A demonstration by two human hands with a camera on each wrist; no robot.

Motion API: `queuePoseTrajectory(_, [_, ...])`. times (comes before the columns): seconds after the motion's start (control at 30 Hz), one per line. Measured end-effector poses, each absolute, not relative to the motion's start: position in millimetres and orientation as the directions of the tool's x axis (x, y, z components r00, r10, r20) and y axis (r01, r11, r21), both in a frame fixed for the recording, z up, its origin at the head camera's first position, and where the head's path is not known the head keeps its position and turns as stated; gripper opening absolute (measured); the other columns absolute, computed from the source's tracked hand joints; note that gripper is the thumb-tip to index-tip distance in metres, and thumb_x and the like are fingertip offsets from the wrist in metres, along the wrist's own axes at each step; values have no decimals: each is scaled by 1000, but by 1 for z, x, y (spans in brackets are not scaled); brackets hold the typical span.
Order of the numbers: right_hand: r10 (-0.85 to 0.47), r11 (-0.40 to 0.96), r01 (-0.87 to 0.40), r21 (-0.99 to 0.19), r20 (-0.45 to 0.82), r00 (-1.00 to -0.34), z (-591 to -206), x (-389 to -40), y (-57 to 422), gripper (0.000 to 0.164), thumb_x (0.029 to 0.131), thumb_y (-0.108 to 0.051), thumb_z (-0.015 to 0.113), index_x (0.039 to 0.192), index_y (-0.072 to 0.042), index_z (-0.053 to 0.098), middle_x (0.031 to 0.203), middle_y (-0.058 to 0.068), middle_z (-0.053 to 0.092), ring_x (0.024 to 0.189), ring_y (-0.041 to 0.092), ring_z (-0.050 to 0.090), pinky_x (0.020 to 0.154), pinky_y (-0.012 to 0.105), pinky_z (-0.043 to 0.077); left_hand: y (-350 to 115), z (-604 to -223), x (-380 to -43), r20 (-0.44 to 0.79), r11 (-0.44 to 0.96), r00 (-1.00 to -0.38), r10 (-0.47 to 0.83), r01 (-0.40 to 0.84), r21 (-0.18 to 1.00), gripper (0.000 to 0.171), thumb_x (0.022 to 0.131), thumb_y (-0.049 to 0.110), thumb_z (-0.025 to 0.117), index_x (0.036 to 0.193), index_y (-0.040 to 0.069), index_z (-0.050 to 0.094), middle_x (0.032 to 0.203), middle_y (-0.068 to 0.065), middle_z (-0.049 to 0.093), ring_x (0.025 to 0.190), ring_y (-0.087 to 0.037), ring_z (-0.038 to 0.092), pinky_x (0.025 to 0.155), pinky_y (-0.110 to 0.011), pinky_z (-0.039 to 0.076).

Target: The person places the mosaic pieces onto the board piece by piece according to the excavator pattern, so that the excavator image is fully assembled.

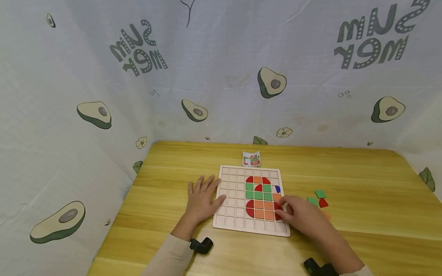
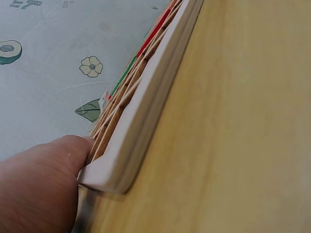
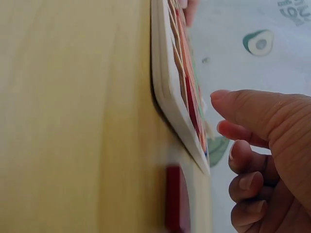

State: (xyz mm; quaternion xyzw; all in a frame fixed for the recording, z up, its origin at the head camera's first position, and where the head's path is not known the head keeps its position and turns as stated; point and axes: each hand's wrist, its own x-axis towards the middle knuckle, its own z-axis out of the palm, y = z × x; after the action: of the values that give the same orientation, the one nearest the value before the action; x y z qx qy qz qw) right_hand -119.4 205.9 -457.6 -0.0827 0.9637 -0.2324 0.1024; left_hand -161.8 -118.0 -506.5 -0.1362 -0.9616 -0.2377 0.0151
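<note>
While my left hand [image 1: 202,201] lies spread, my right hand [image 1: 301,214] holds nothing, fingertips narrowly parted, at red quarter-circle tiles [image 1: 277,217] near the grid board's [image 1: 239,211] right edge. Light, stiff, I judge; best pinched by their rims.

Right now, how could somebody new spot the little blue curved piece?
On the yellow wooden table lies a pale wooden grid board. In its rightmost column, look just above the orange square tile near the person's right hand. There sits the small blue curved piece, right of a green square tile and the only blue one on the board.
</note>
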Motion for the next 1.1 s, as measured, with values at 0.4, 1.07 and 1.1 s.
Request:
queuePoseTrajectory(0.4, [-159, 876, -62, -478, -167, -973, -456, -120, 271, 38, 95, -37, 72, 121, -10, 66, 74, -2, 51, 61, 11, 43, 54, 26, 34, -118, -506, -162, 105, 849, -961, 257, 276, 450, 61, 100, 55, 53, 154, 26, 48, 165, -5, 39, 157, -41, 21, 121, -73, 7])
queuePoseTrajectory(1.07, [-262, 853, -87, -514, -279, -924, -459, -102, 301, 24, 87, -36, 80, 98, -16, 71, 73, -3, 49, 64, 3, 40, 59, 23, 34, -118, -508, -162, 85, 851, -962, 259, 269, 451, 63, 100, 56, 53, 156, 27, 45, 166, -3, 36, 158, -39, 19, 122, -72, 4])
queuePoseTrajectory(1.1, [-252, 858, -80, -507, -280, -926, -459, -102, 301, 24, 88, -36, 80, 98, -17, 71, 72, -3, 49, 64, 3, 41, 59, 22, 34, -118, -507, -162, 79, 852, -963, 258, 265, 451, 63, 101, 56, 52, 156, 28, 44, 167, -2, 35, 158, -38, 18, 122, -72, 3])
